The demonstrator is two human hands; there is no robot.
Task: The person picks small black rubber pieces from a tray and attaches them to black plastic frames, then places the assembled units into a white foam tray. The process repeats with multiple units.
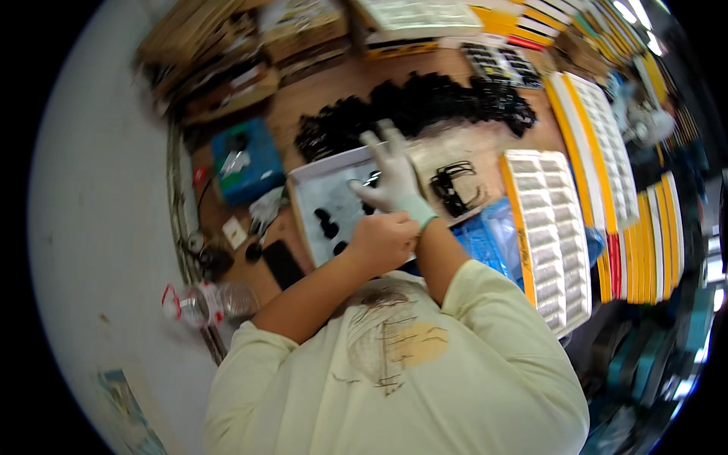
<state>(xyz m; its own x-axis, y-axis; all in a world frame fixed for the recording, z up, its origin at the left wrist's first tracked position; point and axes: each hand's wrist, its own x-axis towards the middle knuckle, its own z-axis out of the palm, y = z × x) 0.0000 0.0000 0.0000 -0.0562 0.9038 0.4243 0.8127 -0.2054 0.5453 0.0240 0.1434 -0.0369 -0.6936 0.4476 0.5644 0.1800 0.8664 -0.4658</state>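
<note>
My right hand (393, 176) wears a white glove (388, 188) with a pale green cuff, and its fingers are spread above a shallow open box (303, 199). Bare, my left hand (381, 241) is closed at the right wrist, gripping the edge of the glove's cuff (416, 209). Several dark rounded pieces (327, 223) lie on the box's pale lining, left of my hands. Part of the box is hidden by my hands and forearms. Black glasses frames (453, 188) rest just right of the gloved hand. Motion blurs the finger details.
Behind the box stretches a heap of shiny black items (425, 102). White compartment trays (547, 235) stand at right, near blue plastic bags (493, 231). On the left are a blue box (246, 161), a black phone-like slab (283, 264) and a clear bottle (208, 303). Cardboard boxes (303, 30) line the back.
</note>
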